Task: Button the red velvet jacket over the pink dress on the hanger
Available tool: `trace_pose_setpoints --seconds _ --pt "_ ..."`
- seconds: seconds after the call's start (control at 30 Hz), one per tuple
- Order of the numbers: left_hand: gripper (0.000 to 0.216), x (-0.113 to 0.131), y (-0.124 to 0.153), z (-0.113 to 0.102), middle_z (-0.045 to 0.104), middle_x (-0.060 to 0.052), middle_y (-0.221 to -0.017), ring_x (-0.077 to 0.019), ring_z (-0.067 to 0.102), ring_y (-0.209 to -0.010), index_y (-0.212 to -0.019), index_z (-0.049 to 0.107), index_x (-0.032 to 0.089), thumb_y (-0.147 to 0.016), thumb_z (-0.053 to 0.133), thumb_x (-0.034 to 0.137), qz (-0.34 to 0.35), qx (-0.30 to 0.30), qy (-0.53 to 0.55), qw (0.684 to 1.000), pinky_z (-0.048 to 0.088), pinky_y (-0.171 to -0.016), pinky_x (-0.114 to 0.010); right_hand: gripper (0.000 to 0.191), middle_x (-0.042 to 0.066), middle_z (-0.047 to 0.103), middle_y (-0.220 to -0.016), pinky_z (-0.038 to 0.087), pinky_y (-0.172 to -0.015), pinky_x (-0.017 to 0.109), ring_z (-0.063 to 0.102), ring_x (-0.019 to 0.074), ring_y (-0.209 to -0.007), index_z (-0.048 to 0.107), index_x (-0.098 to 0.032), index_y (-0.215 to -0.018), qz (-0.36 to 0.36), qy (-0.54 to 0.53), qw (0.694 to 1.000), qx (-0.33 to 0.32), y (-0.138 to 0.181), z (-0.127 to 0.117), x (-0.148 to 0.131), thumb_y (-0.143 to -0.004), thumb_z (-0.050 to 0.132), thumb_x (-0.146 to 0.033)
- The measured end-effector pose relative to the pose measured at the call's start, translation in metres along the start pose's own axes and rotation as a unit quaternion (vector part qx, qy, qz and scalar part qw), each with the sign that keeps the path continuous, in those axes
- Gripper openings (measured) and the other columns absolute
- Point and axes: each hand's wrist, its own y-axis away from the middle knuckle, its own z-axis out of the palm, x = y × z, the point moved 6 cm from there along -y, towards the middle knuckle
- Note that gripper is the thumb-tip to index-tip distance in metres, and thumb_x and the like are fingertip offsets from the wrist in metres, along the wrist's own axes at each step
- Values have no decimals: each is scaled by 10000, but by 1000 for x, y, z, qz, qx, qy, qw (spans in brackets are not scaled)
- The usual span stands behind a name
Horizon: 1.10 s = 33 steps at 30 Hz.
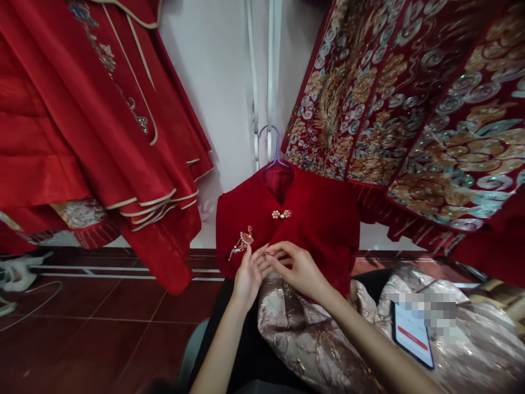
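A dark red velvet jacket (324, 219) hangs on a purple hanger (275, 148) in front of me. It has a pearl clasp (281, 214) at the collar and a gold crane brooch (243, 242) on its left chest. My left hand (248, 276) and my right hand (297, 268) meet at the jacket's front, just below the clasp. Both hands have their fingers pinched together on the front edge of the velvet. The fingertips hide what lies between them.
Red satin garments (102, 126) hang at the left, and gold-embroidered red robes (418, 98) hang at the right. Shiny beige fabric (311, 339) lies over my lap, with a phone (412, 334) on it. The floor is dark red tile (102, 328), with a white wall behind.
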Motion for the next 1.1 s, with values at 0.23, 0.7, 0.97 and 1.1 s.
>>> trace_pose_setpoints --seconds 0.23,0.7,0.97,1.1 --pt "305 7 -5 -12 716 -90 -956 -196 682 -869 -941 693 139 -738 706 366 94 97 -79 988 541 -867 -362 249 71 619 -927 568 -566 283 628 152 -689 584 -191 -955 35 29 992 117 -7 -4 29 -750 671 -303" --pt "385 39 -39 -47 634 -53 -897 -145 646 -862 -994 530 161 -682 737 248 254 163 -265 916 522 -845 -326 187 42 711 -853 578 -715 300 674 156 -744 691 -192 -932 26 12 995 100 -40 1 34 -761 660 -262" --pt "313 39 -50 -51 674 -46 -817 -139 660 -770 -908 597 130 -627 733 152 223 134 -215 941 527 -831 -330 164 32 708 -896 558 -732 254 671 133 -756 698 -191 -933 -10 58 993 104 -59 11 42 -799 608 -220" --pt "307 38 -48 -50 697 -69 -859 -153 667 -837 -941 620 117 -651 711 157 234 136 -197 942 516 -880 -339 172 30 700 -898 543 -767 249 665 131 -773 693 -193 -953 -32 76 991 109 -60 14 43 -819 586 -206"
